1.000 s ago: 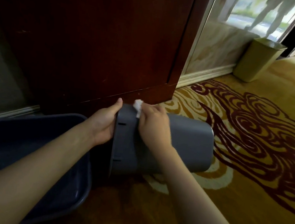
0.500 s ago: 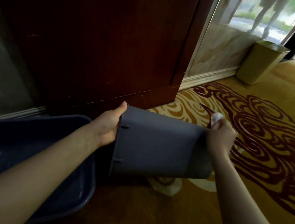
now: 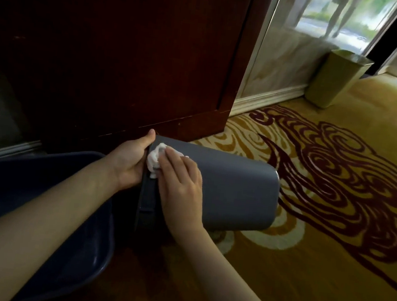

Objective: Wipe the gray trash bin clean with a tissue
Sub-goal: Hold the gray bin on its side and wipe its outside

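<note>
White tissue (image 3: 154,161) pressed flat under right hand (image 3: 180,188) near rim of gray bin (image 3: 232,193); left hand (image 3: 129,162) clamped on rim, apparently to steady bin, tipped sideways on patterned carpet (image 3: 318,238) beside dark tub (image 3: 38,196).

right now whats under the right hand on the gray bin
A crumpled white tissue sticks out from under the right hand, pressed on the gray bin near its rim; the rest is covered.

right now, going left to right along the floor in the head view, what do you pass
dark blue tub → left hand → tissue → right hand → gray trash bin → gold bin
</note>
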`<state>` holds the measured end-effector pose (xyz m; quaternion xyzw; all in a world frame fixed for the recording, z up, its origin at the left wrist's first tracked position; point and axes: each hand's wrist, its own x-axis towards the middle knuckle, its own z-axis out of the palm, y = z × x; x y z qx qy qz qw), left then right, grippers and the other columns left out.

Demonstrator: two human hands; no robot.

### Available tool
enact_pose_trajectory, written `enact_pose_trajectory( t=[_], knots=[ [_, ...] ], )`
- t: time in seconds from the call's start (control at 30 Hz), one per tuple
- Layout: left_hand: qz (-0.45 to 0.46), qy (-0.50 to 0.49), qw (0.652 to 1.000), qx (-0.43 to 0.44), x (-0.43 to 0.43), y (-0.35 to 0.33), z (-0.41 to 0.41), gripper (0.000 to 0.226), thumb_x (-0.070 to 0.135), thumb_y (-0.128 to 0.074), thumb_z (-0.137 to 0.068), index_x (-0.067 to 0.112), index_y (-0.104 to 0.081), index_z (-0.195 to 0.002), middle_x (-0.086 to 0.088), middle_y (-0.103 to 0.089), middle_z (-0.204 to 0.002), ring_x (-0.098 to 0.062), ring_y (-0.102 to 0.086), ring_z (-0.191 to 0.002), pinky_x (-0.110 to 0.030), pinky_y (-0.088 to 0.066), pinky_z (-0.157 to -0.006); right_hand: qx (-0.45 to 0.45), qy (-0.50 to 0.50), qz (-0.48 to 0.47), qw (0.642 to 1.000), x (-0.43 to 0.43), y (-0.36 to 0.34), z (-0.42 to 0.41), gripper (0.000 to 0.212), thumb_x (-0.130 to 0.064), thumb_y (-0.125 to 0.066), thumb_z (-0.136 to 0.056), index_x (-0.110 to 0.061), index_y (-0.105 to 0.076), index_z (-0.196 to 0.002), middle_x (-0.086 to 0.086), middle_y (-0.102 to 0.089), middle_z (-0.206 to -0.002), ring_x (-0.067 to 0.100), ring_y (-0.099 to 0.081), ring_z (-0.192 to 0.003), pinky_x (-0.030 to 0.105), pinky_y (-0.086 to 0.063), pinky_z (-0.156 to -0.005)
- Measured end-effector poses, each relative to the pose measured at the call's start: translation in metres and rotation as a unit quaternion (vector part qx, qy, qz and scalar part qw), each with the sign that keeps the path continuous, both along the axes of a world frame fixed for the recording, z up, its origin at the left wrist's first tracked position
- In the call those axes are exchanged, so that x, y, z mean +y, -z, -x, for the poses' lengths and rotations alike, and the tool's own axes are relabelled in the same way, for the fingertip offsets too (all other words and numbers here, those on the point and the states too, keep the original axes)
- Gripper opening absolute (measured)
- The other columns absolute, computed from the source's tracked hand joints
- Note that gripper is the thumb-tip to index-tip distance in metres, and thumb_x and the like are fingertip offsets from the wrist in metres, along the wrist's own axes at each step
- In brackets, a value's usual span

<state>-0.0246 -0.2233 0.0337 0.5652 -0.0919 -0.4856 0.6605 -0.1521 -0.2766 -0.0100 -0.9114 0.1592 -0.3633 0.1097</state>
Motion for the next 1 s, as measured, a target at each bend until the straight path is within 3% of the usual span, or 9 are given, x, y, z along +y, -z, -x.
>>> enact_pose_trajectory(
  t=[0.2, 0.43, 0.57, 0.7, 0.8, 0.87, 1.0],
  knots=[
    [-0.005, -0.013, 1.000, -0.015, -0.007, -0.004, -0.002, 0.044, 0.046, -0.034, -0.095, 0.014, -0.063, -0.089, -0.002, -0.076, -0.066, -0.015, -0.072, -0.062, -0.034, -0.050, -0.061, -0.024, 0.103, -0.031, 0.994, -0.045, 0.009, 0.033, 0.033, -0.023, -0.047, -0.093, -0.012, -0.060, -0.121, 0.005, -0.058, -0.132, 0.026, -0.048, -0.118, 0.039, -0.040, -0.100],
    [-0.010, -0.015, 0.999, -0.027, -0.008, -0.009, -0.001, 0.043, 0.046, -0.033, -0.096, 0.015, -0.062, -0.092, -0.001, -0.076, -0.068, -0.016, -0.072, -0.068, -0.034, -0.051, -0.061, -0.070, 0.249, -0.100, 0.961, -0.110, 0.030, 0.087, 0.034, -0.012, -0.048, -0.094, -0.008, -0.055, -0.127, 0.010, -0.057, -0.130, 0.027, -0.043, -0.114, 0.034, -0.037, -0.095],
    [-0.014, -0.008, 1.000, -0.011, -0.005, -0.012, -0.001, 0.045, 0.047, -0.033, -0.095, 0.014, -0.061, -0.105, -0.004, -0.077, -0.077, -0.019, -0.073, -0.074, -0.033, -0.054, -0.060, -0.094, 0.281, -0.134, 0.946, -0.121, 0.036, 0.096, 0.032, -0.013, -0.048, -0.095, -0.005, -0.057, -0.124, 0.010, -0.058, -0.129, 0.031, -0.047, -0.110, 0.028, -0.034, -0.090],
    [-0.038, 0.002, 0.998, 0.047, 0.001, -0.012, -0.003, 0.055, 0.056, -0.039, -0.088, 0.010, -0.061, -0.108, -0.012, -0.076, -0.086, -0.025, -0.073, -0.078, -0.039, -0.050, -0.068, -0.119, 0.346, -0.244, 0.898, -0.126, 0.037, 0.103, 0.028, -0.018, -0.042, -0.097, -0.003, -0.066, -0.101, 0.014, -0.068, -0.098, 0.027, -0.057, -0.094, 0.037, -0.044, -0.083],
    [-0.070, -0.015, 0.994, 0.082, 0.003, -0.012, -0.007, 0.057, 0.057, -0.046, -0.085, 0.005, -0.059, -0.105, -0.019, -0.075, -0.087, -0.031, -0.072, -0.079, -0.043, -0.048, -0.067, -0.131, 0.314, -0.318, 0.885, -0.129, 0.036, 0.112, 0.031, -0.021, -0.042, -0.097, -0.006, -0.065, -0.083, 0.009, -0.063, -0.075, 0.022, -0.057, -0.072, 0.034, -0.046, -0.065],
    [-0.097, -0.036, 0.991, 0.083, 0.000, -0.014, -0.009, 0.048, 0.051, -0.050, -0.086, 0.006, -0.058, -0.101, -0.020, -0.071, -0.092, -0.032, -0.068, -0.083, -0.044, -0.048, -0.066, -0.136, 0.294, -0.374, 0.869, -0.134, 0.037, 0.122, 0.033, -0.023, -0.042, -0.097, -0.009, -0.063, -0.075, 0.006, -0.058, -0.064, 0.019, -0.052, -0.059, 0.028, -0.040, -0.054],
    [-0.145, -0.057, 0.987, 0.036, -0.011, -0.020, -0.004, 0.024, 0.025, -0.048, -0.094, 0.005, -0.059, -0.098, -0.013, -0.060, -0.082, -0.022, -0.058, -0.072, -0.034, -0.046, -0.061, -0.108, 0.260, -0.445, 0.850, -0.139, 0.040, 0.141, 0.035, -0.021, -0.042, -0.097, -0.008, -0.061, -0.069, 0.010, -0.055, -0.064, 0.024, -0.049, -0.061, 0.031, -0.037, -0.055]
  ],
)
